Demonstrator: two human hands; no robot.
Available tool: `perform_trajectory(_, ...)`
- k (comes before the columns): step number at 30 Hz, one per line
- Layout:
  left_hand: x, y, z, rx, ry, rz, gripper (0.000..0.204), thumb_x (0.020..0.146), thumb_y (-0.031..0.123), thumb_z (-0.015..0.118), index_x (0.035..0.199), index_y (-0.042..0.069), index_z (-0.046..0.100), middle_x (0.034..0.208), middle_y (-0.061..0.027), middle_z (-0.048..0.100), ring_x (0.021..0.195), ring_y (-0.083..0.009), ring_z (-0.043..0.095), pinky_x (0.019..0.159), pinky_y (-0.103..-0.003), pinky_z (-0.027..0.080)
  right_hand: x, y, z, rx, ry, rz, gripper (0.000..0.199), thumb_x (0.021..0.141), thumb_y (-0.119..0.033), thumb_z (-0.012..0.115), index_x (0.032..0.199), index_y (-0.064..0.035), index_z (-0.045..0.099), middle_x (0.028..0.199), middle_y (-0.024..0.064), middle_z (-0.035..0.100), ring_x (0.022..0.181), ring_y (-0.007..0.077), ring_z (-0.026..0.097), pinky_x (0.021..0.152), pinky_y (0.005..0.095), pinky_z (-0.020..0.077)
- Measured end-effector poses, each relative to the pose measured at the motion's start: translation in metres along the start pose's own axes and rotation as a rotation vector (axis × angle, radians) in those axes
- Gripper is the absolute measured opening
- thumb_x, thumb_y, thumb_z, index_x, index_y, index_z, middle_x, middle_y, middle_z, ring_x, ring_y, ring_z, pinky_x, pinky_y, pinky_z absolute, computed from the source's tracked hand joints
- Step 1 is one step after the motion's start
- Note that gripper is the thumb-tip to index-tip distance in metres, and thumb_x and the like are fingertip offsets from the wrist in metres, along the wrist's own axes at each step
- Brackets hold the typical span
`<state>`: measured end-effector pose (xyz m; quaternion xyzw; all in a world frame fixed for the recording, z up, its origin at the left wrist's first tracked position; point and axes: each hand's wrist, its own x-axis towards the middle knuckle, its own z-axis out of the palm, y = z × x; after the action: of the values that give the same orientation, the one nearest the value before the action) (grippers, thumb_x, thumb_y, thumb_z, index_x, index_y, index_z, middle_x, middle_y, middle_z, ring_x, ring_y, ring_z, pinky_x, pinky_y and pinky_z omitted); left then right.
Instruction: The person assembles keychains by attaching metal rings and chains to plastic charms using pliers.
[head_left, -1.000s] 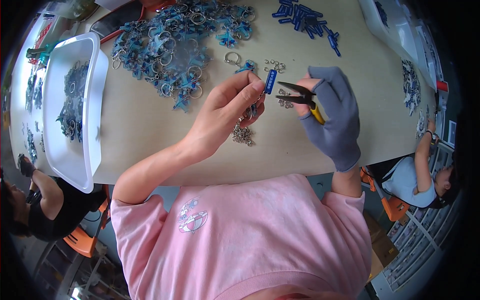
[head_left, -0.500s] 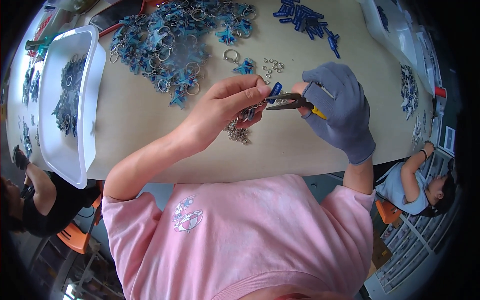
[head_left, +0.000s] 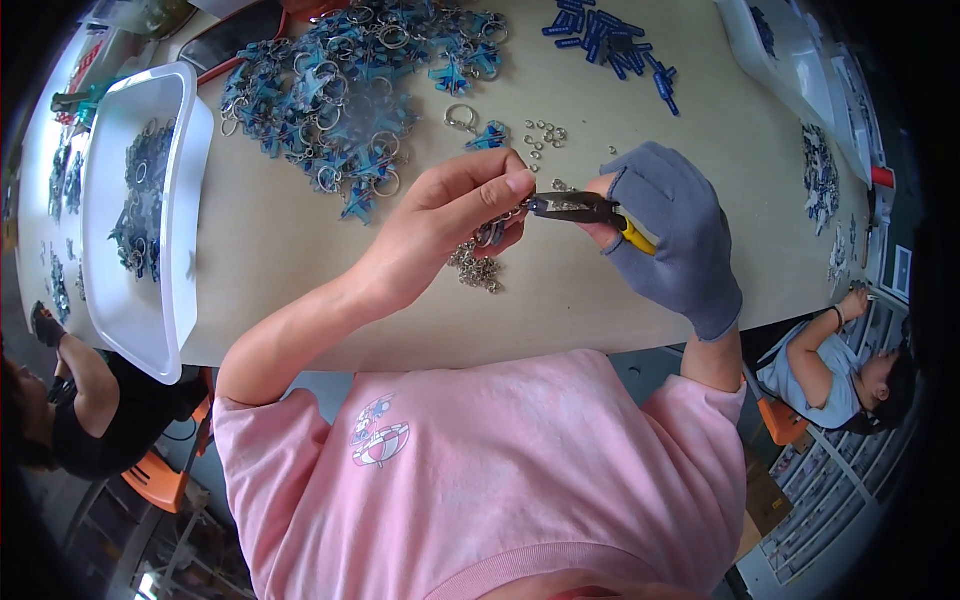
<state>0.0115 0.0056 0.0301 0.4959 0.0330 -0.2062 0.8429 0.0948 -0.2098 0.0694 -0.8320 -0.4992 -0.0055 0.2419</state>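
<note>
My left hand (head_left: 465,195), bare, pinches a keychain (head_left: 490,235) whose metal ring and dark charm show partly below the fingers. In a grey fingerless glove, my right hand (head_left: 680,235) grips pliers (head_left: 575,207) with dark jaws and a yellow handle. The jaw tips meet the small metal link at my left fingertips. What lies between the jaws is too small to make out. Beneath my left hand is a heap of small metal rings (head_left: 478,270). One blue airplane keychain (head_left: 490,135) with a split ring lies just beyond my hands.
A large pile of blue airplane keychains (head_left: 330,90) covers the far left. Dark blue tags (head_left: 610,40) lie at the far right, loose jump rings (head_left: 545,132) nearer. A white bin (head_left: 185,230) holding keychains stands left. People sit at both sides, one at the right (head_left: 825,370).
The pliers have turned and their jaws have come together at my left fingertips. The blue tag seen there before is now hidden. My left hand has barely moved.
</note>
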Motion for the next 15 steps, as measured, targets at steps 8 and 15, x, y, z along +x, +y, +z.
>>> perform_trajectory(8,0.000,0.003,0.003,-0.060,0.026,0.001,0.029,0.102,0.029,0.049,0.085,0.006,0.050,0.073,0.0018,0.043,0.064,-0.0071,0.044,0.057,-0.022,0.031,-0.001,-0.007,0.006,-0.065,0.055,0.022,0.022,0.069,-0.017,0.075,0.085,-0.0092,0.062,0.079,0.0038,0.055,0.073,0.0241,0.054,0.063,0.0364,0.0433)
perform_trajectory(15,-0.001,0.000,0.007,-0.082,0.052,0.044,0.028,0.102,0.029,0.047,0.085,0.007,0.049,0.073,0.0014,0.042,0.064,-0.0074,0.043,0.057,-0.022,0.031,-0.004,-0.015,0.005,-0.175,0.047,0.042,0.025,0.069,-0.019,0.073,0.090,-0.0104,0.062,0.084,0.0038,0.055,0.077,0.0236,0.055,0.067,0.0370,0.0446)
